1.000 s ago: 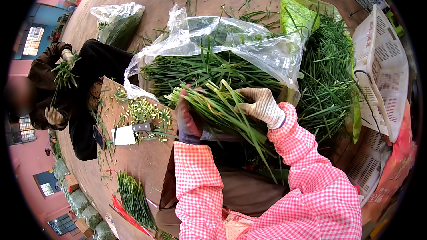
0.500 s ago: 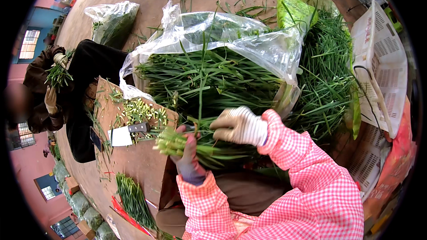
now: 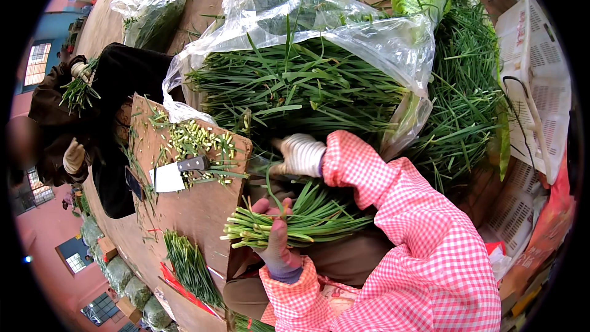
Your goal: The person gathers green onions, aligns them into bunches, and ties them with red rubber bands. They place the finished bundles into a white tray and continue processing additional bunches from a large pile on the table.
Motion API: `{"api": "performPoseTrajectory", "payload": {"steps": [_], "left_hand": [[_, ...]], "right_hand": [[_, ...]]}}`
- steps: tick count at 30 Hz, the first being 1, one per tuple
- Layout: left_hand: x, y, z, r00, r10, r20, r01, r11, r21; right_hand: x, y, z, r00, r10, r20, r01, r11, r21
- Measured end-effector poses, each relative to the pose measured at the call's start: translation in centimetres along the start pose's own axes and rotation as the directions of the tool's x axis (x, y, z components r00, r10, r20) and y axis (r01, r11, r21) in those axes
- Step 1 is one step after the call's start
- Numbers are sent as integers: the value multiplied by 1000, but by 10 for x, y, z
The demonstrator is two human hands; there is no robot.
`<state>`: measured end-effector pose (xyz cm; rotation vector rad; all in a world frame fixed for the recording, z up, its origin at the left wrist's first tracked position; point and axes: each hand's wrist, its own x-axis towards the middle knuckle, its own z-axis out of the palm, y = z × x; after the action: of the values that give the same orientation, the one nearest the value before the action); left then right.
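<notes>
My left hand (image 3: 278,243), in a thin dark glove, is closed around a bunch of garlic chives (image 3: 313,216). Its pale cut ends point left and its leaves lie toward the right, over my lap. Just above the bunch is my right hand (image 3: 301,155), in a white and tan knit glove. A single chive leaf (image 3: 268,178) arcs up from the bunch to its fingers, which look closed on it, though they are partly blurred. Behind it a big heap of chives (image 3: 295,86) lies in an open clear plastic bag (image 3: 381,40).
A wooden board (image 3: 190,209) at left carries a cleaver (image 3: 175,173) and chopped stem ends (image 3: 203,141). Another chive bunch (image 3: 187,264) lies below it. Loose chives (image 3: 461,92) and a white plastic crate (image 3: 534,86) stand right. A co-worker's hand (image 3: 75,157) shows at far left.
My right hand has moved left and slightly up, away from the bunch's leaves. The bunch in my left hand has shifted down and right. The co-worker's lower hand has come away from their bunch.
</notes>
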<state>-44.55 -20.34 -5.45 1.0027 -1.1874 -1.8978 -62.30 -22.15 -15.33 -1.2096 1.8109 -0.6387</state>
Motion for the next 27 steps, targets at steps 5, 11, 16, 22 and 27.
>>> {"api": "performPoseTrajectory", "payload": {"steps": [5, 11, 16, 22, 27], "left_hand": [[3, -7, -6, 1000, -3, 8, 2, 997, 75], [3, -4, -10, 999, -29, -14, 30, 998, 58], [4, -7, -10, 1000, 10, 30, -13, 996, 83], [5, -6, -3, 999, 12, 38, -16, 996, 90], [-11, 8, 8, 999, 41, 8, -42, 996, 81]], "right_hand": [[15, 13, 34, 993, -15, 115, -12, 974, 225], [-2, 18, -3, 989, 2, -148, 71, 870, 488], [-32, 24, -44, 953, 254, -164, -105, 787, 608], [-72, 68, -71, 858, 205, -470, 154, 772, 617], [-89, 55, -90, 764, 96, -638, 453, 625, 636]]}}
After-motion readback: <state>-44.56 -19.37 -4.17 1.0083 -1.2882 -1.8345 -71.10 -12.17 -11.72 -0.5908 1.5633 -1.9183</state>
